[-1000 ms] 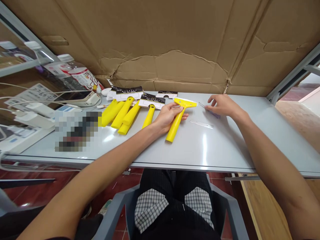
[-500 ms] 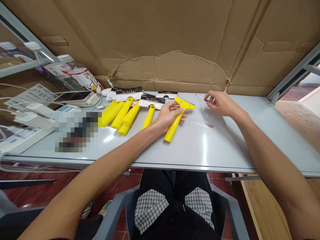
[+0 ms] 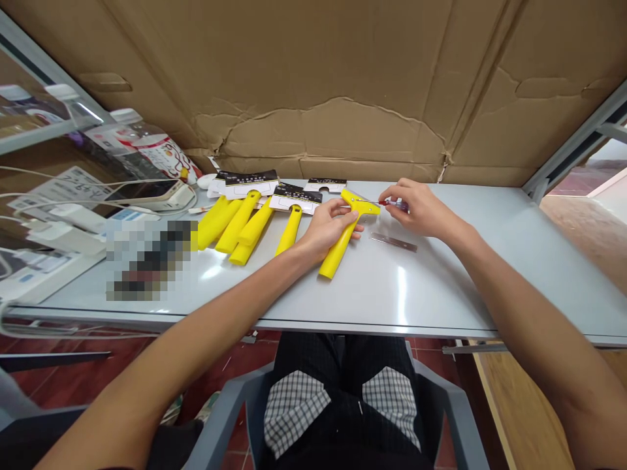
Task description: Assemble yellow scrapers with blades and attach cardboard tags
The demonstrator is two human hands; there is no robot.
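Observation:
A yellow scraper (image 3: 337,251) is gripped near its head by my left hand (image 3: 333,225), the handle slanting down toward the table's front edge. My right hand (image 3: 416,205) pinches a small screwdriver (image 3: 396,205) by its reddish clear handle. Its thin shaft points left and lies over the scraper's head; whether the tip touches a screw I cannot tell. Just below, a flat metal blade (image 3: 394,241) rests on the tabletop. Left of my left hand lies another yellow scraper handle (image 3: 289,230) with a black and white card on it.
Several yellow scrapers (image 3: 240,225) with cards lie to the left. One card (image 3: 326,185) sits at the back. A phone (image 3: 144,190), cables, white boxes (image 3: 34,277) and bottles (image 3: 151,147) crowd the left end. Cardboard (image 3: 323,85) stands behind the grey table (image 3: 441,294).
My right hand has turned and brought the screwdriver left, so its shaft now reaches over the scraper's head. My left hand and the scraper stay almost where they were.

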